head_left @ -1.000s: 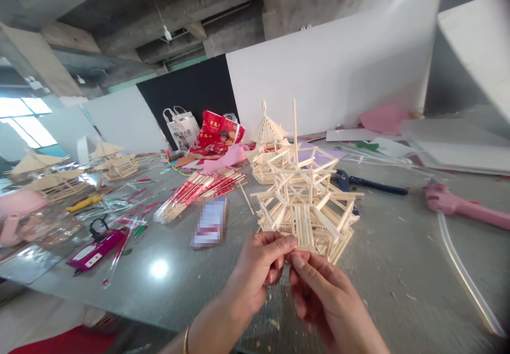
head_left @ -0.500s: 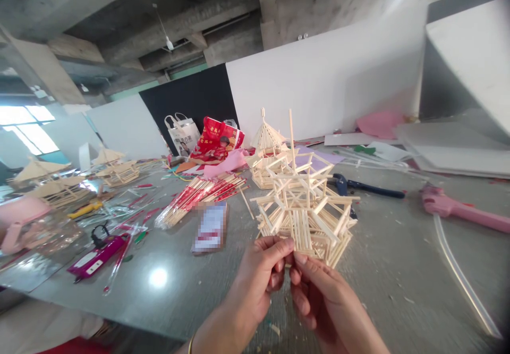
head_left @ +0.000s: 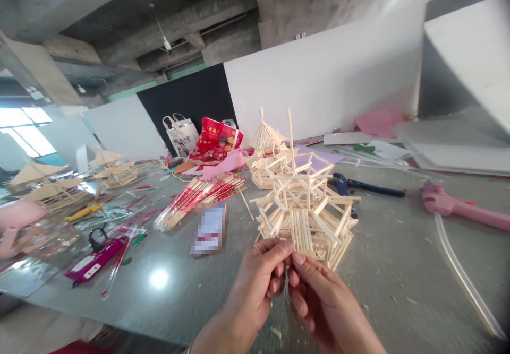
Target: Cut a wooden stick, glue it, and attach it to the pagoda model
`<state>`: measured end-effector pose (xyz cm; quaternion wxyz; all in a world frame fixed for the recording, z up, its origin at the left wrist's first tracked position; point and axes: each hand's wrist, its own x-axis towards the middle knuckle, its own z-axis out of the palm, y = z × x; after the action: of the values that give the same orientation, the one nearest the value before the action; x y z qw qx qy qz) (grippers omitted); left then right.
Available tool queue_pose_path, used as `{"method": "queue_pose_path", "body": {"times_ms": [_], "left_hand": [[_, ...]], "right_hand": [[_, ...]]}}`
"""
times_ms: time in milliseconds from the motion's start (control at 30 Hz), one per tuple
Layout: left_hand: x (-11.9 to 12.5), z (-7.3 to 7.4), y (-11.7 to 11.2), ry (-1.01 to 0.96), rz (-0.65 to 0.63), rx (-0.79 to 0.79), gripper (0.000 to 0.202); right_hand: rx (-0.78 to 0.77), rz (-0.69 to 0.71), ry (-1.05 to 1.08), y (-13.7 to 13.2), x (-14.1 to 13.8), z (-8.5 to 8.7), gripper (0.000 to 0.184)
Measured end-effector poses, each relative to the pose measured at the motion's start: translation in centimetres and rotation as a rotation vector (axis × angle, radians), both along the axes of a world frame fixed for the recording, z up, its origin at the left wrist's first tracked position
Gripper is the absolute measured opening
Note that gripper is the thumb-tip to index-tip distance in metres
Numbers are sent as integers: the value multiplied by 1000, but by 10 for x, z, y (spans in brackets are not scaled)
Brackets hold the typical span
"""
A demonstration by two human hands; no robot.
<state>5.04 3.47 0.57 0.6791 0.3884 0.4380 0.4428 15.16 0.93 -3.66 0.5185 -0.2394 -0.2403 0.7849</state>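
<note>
A pavilion model of pale wooden sticks (head_left: 303,225) stands on the table in front of me, one long stick rising upright from its top. At its near edge, my left hand (head_left: 260,275) is closed in a pinch between thumb and forefinger. My right hand (head_left: 321,290) pinches right beside it, the fingertips of both almost meeting. Whatever lies between them is too small or hidden to make out. Behind this model is another stick pavilion (head_left: 269,137) with a pointed roof.
Left of the model lie a phone (head_left: 209,229) and a bundle of red-wrapped sticks (head_left: 187,200). A purple power strip (head_left: 95,261) is farther left. On the right are a pink glue gun (head_left: 458,205) with a clear glue stick and a dark-handled tool (head_left: 372,187). Bags (head_left: 217,140) stand behind.
Both hands keep their pinch and have sunk very slightly relative to the model. The view has shifted a little; the model stays in place.
</note>
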Motion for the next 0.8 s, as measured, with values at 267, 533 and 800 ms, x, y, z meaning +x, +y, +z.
{"method": "queue_pose_path", "body": {"times_ms": [267, 533, 800], "left_hand": [[-1, -1, 1, 16, -5, -5, 36], [-2, 0, -1, -5, -10, -23, 40], [0, -2, 0, 8, -9, -15, 39]], "right_hand": [[-9, -24, 7, -2, 0, 2, 39], [-34, -27, -39, -2, 1, 12, 38], [-12, -41, -9, -2, -1, 10, 37]]}}
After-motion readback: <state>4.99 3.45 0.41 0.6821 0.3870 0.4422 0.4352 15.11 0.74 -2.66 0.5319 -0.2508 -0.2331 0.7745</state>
